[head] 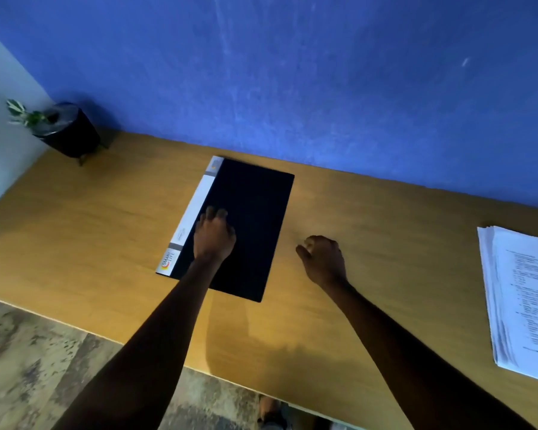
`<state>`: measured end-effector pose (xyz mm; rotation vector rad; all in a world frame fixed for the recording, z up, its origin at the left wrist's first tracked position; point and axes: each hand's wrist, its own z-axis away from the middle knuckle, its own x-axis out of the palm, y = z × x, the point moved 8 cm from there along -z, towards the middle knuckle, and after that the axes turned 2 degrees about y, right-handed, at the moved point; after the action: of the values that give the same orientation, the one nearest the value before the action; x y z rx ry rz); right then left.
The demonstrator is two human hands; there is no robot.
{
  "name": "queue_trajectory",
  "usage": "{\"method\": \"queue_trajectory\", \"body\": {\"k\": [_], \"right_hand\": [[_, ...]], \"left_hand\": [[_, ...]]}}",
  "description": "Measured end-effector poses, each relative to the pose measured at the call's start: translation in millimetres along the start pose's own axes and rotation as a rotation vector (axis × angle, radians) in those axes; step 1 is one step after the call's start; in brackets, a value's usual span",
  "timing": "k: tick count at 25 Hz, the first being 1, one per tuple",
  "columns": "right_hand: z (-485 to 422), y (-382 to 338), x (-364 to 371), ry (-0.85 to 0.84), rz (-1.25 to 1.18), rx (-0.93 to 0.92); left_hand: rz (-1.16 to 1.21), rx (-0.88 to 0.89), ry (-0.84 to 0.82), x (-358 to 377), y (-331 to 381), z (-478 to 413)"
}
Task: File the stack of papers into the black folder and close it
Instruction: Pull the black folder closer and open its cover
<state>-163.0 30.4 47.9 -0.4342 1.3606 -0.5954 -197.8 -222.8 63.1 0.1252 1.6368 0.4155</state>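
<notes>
The black folder (255,225) lies closed and flat on the wooden table (90,218), its white labelled spine (188,218) on the left side. My left hand (213,234) rests on the cover near the spine, fingers bent and spread on it, holding nothing. My right hand (322,259) hovers just right of the folder, fingers curled in with nothing in them, apart from the folder's edge. The stack of printed papers (519,299) lies at the table's right edge, far from both hands and partly cut off by the frame.
A black pot with a small plant (66,128) stands in the far left corner of the table. A blue wall (292,72) runs along the table's back edge. The table's front edge (75,328) crosses the lower left, with patterned floor below.
</notes>
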Motion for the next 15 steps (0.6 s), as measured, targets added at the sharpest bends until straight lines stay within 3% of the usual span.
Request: {"method": "queue_trajectory", "body": {"k": [7,12,15], "right_hand": [[-21,-32,57,-0.102,0.041,0.168],[-17,-46,68,-0.054,0.123,0.162],[-16,-50,71,-0.052,0.126,0.161]], "left_hand": [[-0.207,-0.236,-0.065,-1,-83,-21],[-0.067,-0.322,-0.068,5,-97,-25],[0.133,-0.421,-0.032,7,-109,-28]]}}
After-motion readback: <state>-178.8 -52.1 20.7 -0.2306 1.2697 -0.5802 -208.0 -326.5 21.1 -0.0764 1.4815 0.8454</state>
